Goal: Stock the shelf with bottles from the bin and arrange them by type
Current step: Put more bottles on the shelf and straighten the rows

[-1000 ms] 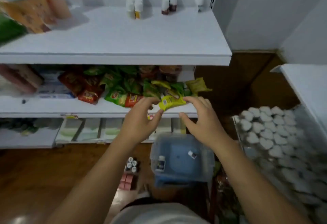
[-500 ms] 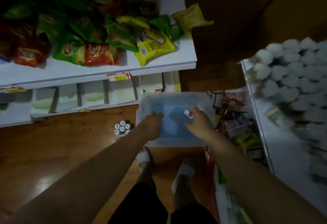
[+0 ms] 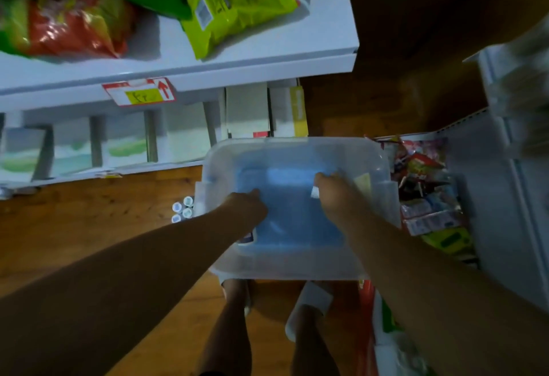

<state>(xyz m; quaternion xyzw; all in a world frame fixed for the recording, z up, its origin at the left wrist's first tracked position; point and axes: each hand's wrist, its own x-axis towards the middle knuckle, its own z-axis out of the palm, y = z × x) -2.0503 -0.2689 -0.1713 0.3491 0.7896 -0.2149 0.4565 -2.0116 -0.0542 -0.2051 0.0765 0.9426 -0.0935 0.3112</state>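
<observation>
You are reaching both hands into the bin (image 3: pixel 383 227) for stock. Your right hand (image 3: pixel 335 194) is pinching a small bottle (image 3: pixel 315 192) for lifting; your left hand (image 3: pixel 248 202) is pointing downward, its grip impossible to tell.

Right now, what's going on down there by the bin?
A person stands over a clear plastic bin on the wooden floor, with both hands inside it. The right hand is against a small white item; whether it has a grip on it is unclear. The left hand is low in the bin, and its fingers cannot be made out. A cluster of small bottles stands on the floor left of the bin. Snack packets lie on the shelf above.
</observation>
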